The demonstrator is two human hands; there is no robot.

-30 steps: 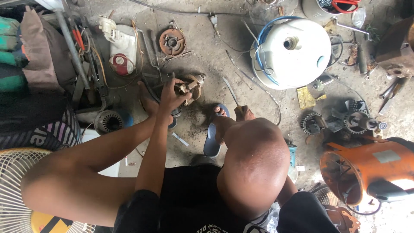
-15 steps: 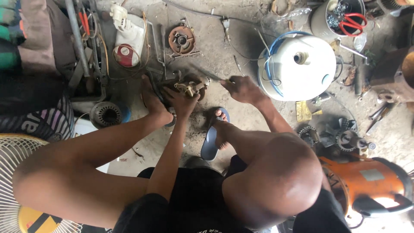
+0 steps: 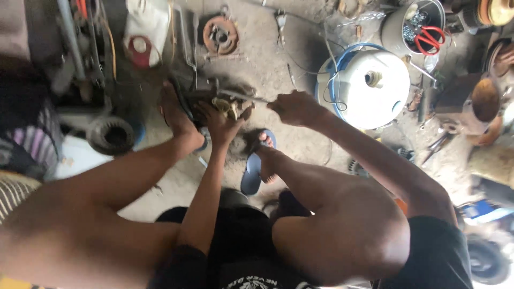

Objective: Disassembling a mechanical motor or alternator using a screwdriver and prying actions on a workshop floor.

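Down on the dusty concrete floor (image 3: 300,144), our left hand (image 3: 222,120) grips a small brass-coloured metal part (image 3: 227,106) between our feet. Our right hand (image 3: 297,107) is closed around a thin metal rod (image 3: 243,96) whose tip touches that part, beside a white round drum (image 3: 369,93).

A small brass-and-steel motor part (image 3: 227,107) sits on the dusty floor, a thin metal rod (image 3: 243,96) across it.

tank (image 3: 369,91) right of motor part (image 3: 227,107)

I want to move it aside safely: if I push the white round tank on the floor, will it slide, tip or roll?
The white round tank looks wide and squat, so it probably would not tip. Standing on end, it seems unlikely to roll. The blue hose looped around it might drag or snag.
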